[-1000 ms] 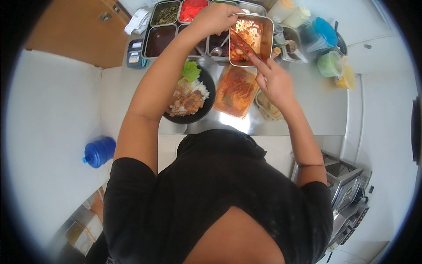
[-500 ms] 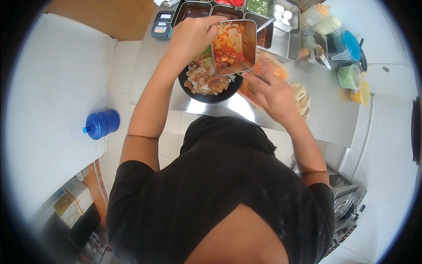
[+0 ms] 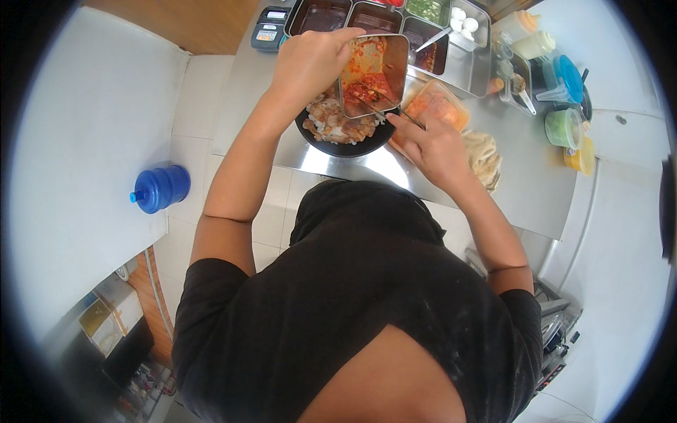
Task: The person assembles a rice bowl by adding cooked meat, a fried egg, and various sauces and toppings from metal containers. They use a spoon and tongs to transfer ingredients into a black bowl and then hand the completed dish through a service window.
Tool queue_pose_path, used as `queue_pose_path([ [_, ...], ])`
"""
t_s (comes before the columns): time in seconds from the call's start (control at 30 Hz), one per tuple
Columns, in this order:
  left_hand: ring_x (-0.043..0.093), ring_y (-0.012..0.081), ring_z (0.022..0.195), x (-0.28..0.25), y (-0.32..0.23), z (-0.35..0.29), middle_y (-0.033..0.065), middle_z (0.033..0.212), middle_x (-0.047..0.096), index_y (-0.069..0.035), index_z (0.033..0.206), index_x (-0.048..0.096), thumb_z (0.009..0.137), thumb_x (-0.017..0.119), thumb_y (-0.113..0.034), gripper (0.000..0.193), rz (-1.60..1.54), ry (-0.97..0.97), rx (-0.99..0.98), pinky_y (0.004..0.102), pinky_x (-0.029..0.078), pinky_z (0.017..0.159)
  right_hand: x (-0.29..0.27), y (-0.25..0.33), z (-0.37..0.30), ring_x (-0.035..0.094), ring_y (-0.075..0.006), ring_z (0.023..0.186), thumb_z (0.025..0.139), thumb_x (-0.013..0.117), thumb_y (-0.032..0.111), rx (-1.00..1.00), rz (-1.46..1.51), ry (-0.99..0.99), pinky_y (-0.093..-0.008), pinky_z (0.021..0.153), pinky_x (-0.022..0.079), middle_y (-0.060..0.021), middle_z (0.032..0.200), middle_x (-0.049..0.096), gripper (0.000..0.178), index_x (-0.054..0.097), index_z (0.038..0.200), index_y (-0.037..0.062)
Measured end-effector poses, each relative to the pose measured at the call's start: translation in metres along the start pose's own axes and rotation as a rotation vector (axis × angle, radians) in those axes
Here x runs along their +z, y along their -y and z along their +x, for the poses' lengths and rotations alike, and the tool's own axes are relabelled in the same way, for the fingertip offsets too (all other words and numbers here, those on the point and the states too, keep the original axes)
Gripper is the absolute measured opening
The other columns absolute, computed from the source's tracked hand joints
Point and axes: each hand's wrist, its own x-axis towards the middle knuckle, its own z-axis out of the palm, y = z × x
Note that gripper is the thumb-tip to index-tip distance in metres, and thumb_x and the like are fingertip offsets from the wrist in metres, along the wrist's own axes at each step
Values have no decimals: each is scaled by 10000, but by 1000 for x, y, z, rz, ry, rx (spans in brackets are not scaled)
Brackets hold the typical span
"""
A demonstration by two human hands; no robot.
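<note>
My left hand (image 3: 314, 67) grips the top rim of a square metal container (image 3: 396, 67) and tips it toward me. Red, saucy food (image 3: 367, 90) lies at its lower end, and red sauce smears the inside. My right hand (image 3: 434, 148) is closed around slim metal tongs (image 3: 409, 118), whose tips reach into the red food. Below the container stands a black bowl (image 3: 345, 149) with white rice and browned sliced meat (image 3: 342, 128). The container hides the bowl's far right part.
Behind are metal pans of sauces (image 3: 321, 15) and white eggs (image 3: 462, 24). An orange-filled plastic tub (image 3: 451, 113) and a crumpled cloth (image 3: 483, 158) lie by my right hand. Squeeze bottles (image 3: 534, 44) and lidded tubs (image 3: 564, 128) stand right. A blue water jug (image 3: 162, 189) is left.
The view has shifted slightly, so the counter things appear a little displaced. My hands still hold the container and the tongs over the bowl, with the tips still in the red food.
</note>
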Motion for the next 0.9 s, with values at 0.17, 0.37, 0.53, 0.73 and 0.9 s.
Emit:
queue_pose_path([
  [0.17,638,307,628,2,0,3,161,700,642,-207,1083,678,849,547,-180,269,43,-14,1,393,511,577,-1,-3,-9,569,-270,699,857,560,122,213,47,-43,-366,652,473,-94,766,542,342,625,1187,182],
  [0.37,638,321,655,8,0,5,175,728,644,-204,1094,679,856,538,-181,278,53,-14,-42,399,511,598,31,-2,-11,613,-325,761,876,516,164,327,169,-132,-416,666,492,-154,831,599,327,611,1190,162],
  [0.53,648,324,648,10,3,9,172,700,647,-202,1032,704,833,528,-174,267,18,-54,-80,417,536,618,41,-5,-16,613,-329,899,932,450,184,419,525,-129,-394,800,477,-177,975,632,320,590,1209,107],
  [0.73,632,337,657,10,2,10,199,738,633,-182,1071,689,853,537,-172,266,-33,-57,-52,395,514,609,27,-7,-14,615,-304,939,932,454,185,248,516,-88,-368,833,470,-168,1013,633,319,594,1204,91],
  [0.9,626,335,629,9,-3,11,198,704,620,-181,1075,687,858,537,-165,265,-31,-83,-25,394,506,585,18,-1,-7,620,-286,847,923,468,190,232,397,71,-387,766,489,-128,914,617,324,571,1229,161],
])
